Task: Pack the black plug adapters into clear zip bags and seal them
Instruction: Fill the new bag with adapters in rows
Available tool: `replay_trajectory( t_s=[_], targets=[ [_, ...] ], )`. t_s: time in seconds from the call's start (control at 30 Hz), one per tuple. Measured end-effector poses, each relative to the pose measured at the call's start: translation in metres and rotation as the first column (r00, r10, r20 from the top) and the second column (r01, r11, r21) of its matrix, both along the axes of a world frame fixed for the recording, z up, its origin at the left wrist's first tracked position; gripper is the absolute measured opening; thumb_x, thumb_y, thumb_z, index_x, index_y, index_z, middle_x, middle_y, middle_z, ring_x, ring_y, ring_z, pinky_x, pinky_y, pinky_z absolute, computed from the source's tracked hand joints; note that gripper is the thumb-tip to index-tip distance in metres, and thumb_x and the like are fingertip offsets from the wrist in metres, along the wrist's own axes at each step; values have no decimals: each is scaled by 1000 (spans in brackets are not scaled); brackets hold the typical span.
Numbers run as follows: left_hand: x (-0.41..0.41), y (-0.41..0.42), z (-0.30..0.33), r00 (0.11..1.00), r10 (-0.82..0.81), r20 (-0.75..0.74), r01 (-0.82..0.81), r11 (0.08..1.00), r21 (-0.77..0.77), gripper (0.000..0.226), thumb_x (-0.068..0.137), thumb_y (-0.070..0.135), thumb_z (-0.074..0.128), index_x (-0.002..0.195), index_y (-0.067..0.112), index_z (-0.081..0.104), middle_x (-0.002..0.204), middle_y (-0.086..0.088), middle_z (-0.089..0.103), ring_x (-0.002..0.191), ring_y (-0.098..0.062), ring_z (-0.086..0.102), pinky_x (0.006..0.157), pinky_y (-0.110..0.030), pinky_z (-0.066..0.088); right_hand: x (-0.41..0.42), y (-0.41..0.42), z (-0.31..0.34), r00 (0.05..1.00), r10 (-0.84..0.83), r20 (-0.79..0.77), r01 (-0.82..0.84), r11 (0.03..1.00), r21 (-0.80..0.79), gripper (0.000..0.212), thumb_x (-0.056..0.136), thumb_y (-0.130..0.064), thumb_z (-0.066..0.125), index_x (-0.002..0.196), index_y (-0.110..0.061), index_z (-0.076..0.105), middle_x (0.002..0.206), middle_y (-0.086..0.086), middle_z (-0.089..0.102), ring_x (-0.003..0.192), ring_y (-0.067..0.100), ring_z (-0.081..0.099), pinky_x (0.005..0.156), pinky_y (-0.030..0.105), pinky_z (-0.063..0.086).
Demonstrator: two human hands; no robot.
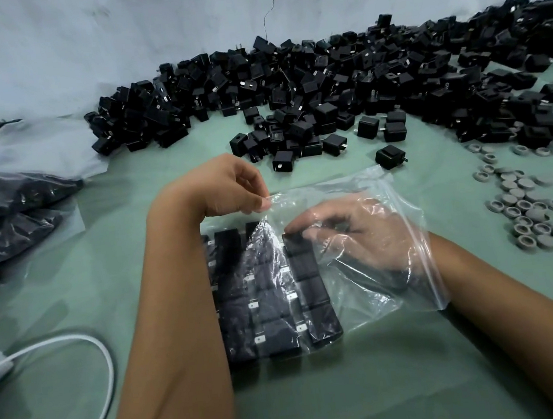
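Right now the filling step is in hand. A clear zip bag lies on the green table at the centre of the view, its mouth turned toward three o'clock. The left hand pinches the bag's upper edge at about twelve o'clock of the bag, thumb and forefinger closed on the film and lifting it. The right hand is pushed inside the bag through the mouth, its fingers curled onto the top of a black adapter at the head of the rightmost row. Packed adapters sit in tidy rows in the bag's closed half, toward nine o'clock; the half toward three o'clock holds only the hand.

A large heap of loose adapters stretches from eleven to two o'clock along the wall, with one stray adapter just beyond the bag at one o'clock. Filled bags are stacked at nine o'clock, and grey rings are scattered at three o'clock.

Judging by the room left, another row probably fits. The next move calls for seating this adapter square against its neighbours, drawing the right hand out without dragging the rows askew, then fetching more from the heap. Sealing is not yet due.
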State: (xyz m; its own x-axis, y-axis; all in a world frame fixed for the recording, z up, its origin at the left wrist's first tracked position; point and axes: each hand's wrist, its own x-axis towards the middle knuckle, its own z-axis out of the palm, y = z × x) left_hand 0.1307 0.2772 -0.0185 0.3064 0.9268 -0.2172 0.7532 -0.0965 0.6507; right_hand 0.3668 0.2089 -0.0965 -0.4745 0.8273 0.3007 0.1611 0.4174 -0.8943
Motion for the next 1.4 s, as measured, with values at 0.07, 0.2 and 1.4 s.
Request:
replay_trajectory(
  t_s=[0.07,0.2,1.4],
  targets=[
    [1,0,0,1000,9,-11,-8,1000,9,6,85,12,82,84,14,76,64,8,69,58,-2,61,63,-23,45,-2,-1,-1,998,13,-56,-14,1000,-20,19,96,-39,65,109,-29,74,113,-8,74,108,13,70,91,27,57],
    [2,0,0,999,13,-30,-12,1000,16,7,84,12,82,82,15,76,62,10,68,56,1,60,60,-21,43,0,-3,1,1000,-25,3,25,1000,-6,18,95,-24,67,109,-19,77,110,-22,74,102,-2,70,83,10,53],
    [135,-30,6,942,-323,-93,336,902,271,38,86,-4,53,81,32,65,120,-3,47,122,-19,29,104,-29,26,87,39,23,661,-633,403,608,767,206,23,88,-26,75,111,-27,73,88,-4,67,71,4,58,61,18,40]
  ],
)
